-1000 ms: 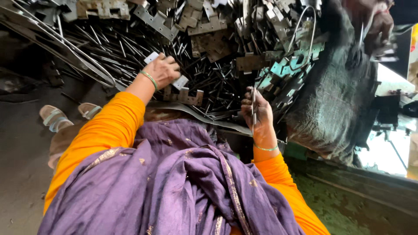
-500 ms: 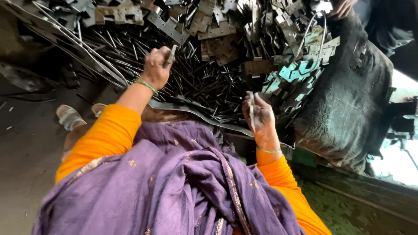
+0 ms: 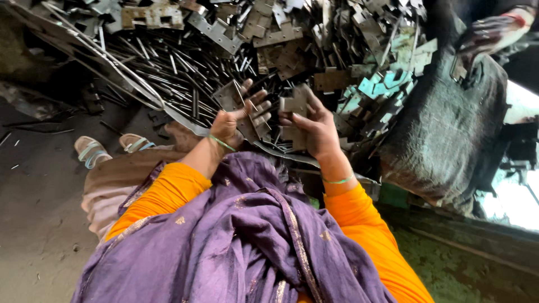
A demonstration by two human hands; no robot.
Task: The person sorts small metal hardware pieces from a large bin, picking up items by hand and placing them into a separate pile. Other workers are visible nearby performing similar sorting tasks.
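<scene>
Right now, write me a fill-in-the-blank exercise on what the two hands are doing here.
1. The right hand holds a flat ____ plate.
2. The left hand has its fingers spread ____ above the scrap pile.
3. Each wrist wears a thin ____ bangle.
4. Both sleeves are ____.

Missing words: metal; open; green; orange

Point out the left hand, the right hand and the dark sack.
left hand (image 3: 233,123), head view, on the palm.
right hand (image 3: 317,126), head view, on the back of the hand.
dark sack (image 3: 443,129), head view, on its side.
</scene>
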